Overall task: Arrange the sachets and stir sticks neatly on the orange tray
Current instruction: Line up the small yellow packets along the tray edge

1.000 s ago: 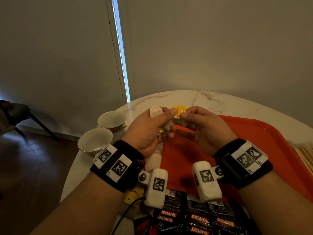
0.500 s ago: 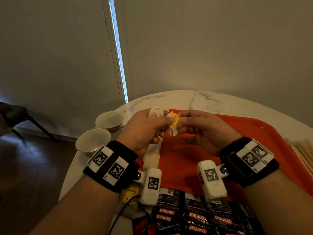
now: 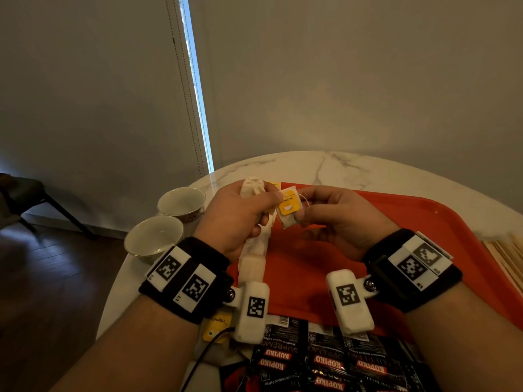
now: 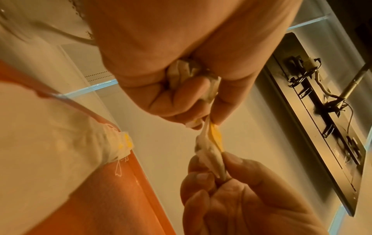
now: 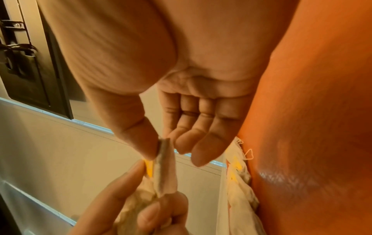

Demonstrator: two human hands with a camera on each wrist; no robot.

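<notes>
Tea bag drawn out from the held bunch

Above the orange tray (image 3: 424,236), a yellow-tagged tea bag (image 3: 288,210), bunched half a second before, was pinched flat by the right hand (image 3: 334,219); the remaining tea bags (image 3: 253,188) were clasped in the left hand (image 3: 235,219), ready for placing.

1. The head view is taken from above and behind the forearms, angled forward and down over the orange tray (image 3: 396,222) toward a wall.
2. The left wrist view is aimed along the left hand (image 4: 161,55) from very close, upward past its fingers.
3. The right wrist view is aimed along the right hand (image 5: 191,79), equally close.
4. The tea bag (image 3: 288,210) held between both hands is shared by all three views.
</notes>
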